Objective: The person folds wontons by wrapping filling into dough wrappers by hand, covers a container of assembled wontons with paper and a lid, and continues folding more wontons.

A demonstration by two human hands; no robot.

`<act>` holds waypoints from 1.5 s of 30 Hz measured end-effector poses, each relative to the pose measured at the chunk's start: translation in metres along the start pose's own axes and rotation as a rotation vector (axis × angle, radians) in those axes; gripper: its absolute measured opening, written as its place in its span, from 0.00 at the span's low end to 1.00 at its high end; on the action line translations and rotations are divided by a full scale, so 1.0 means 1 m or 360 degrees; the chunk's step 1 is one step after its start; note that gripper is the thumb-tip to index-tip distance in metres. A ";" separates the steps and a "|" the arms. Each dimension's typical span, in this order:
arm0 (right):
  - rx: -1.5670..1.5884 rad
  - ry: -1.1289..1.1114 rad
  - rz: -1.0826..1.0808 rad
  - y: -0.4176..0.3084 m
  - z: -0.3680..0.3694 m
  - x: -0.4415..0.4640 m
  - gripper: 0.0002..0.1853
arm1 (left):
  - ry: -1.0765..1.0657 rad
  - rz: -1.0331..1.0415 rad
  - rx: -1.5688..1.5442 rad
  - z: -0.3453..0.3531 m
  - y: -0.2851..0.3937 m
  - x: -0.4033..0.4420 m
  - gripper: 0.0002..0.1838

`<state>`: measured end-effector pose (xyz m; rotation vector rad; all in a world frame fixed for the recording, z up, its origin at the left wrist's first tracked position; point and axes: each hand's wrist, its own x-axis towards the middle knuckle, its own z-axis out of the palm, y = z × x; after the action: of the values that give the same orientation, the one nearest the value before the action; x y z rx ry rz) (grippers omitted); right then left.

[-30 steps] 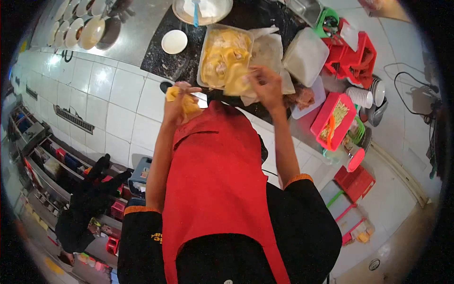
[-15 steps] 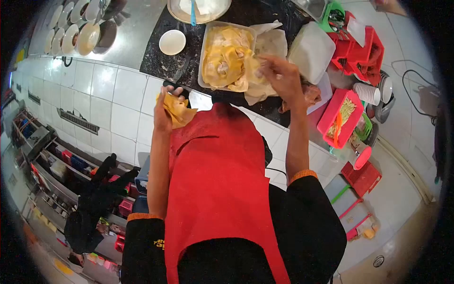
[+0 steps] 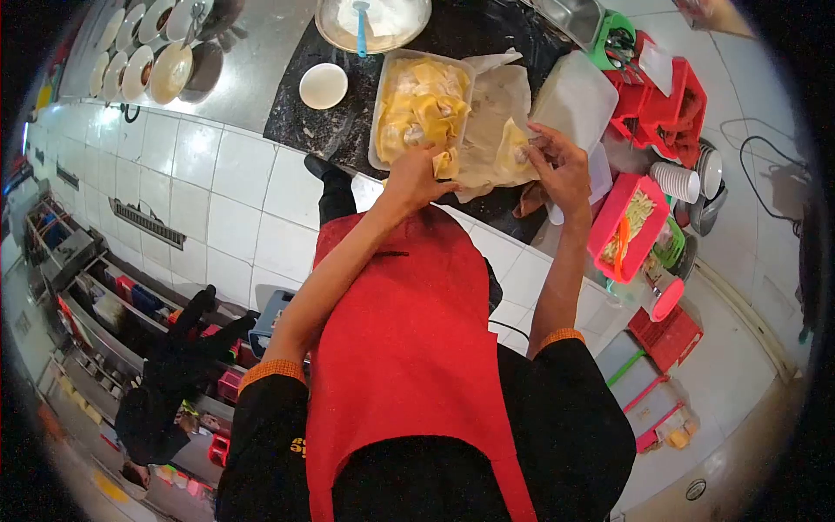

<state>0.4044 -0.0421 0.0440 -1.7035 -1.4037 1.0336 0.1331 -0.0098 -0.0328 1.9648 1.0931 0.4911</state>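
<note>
In the head view, dusty black worktop (image 3: 348, 130) lies open between the rounded plastic tub (image 3: 377, 117) and the white bowl (image 3: 323, 86) left of it; crinkled paper (image 3: 492, 103) borders the tub's right edge. Soft yellow dough pieces (image 3: 426, 94) fill the tub. The left hand (image 3: 412, 177) half-curls at its near rim, grip unclear; right of the tub, the right hand (image 3: 564, 169) pinches a thin dough sheet (image 3: 509, 146)
</note>
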 end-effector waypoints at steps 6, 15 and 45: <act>-0.0041 0.0015 0.0101 0.015 0.007 -0.021 0.21 | 0.0137 -0.0262 -0.0302 0.019 -0.029 0.002 0.13; 0.0217 -0.0424 0.0014 -0.005 0.083 0.002 0.17 | 0.0215 -0.0627 -0.0827 -0.019 -0.038 0.022 0.09; 0.0239 0.0378 -0.0020 0.011 0.170 -0.008 0.19 | 0.0586 -0.0830 -0.1326 -0.074 -0.029 -0.004 0.11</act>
<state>0.2558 -0.0476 -0.0399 -1.6450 -1.1557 0.8742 0.0667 0.0301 -0.0122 0.8464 1.2878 0.8604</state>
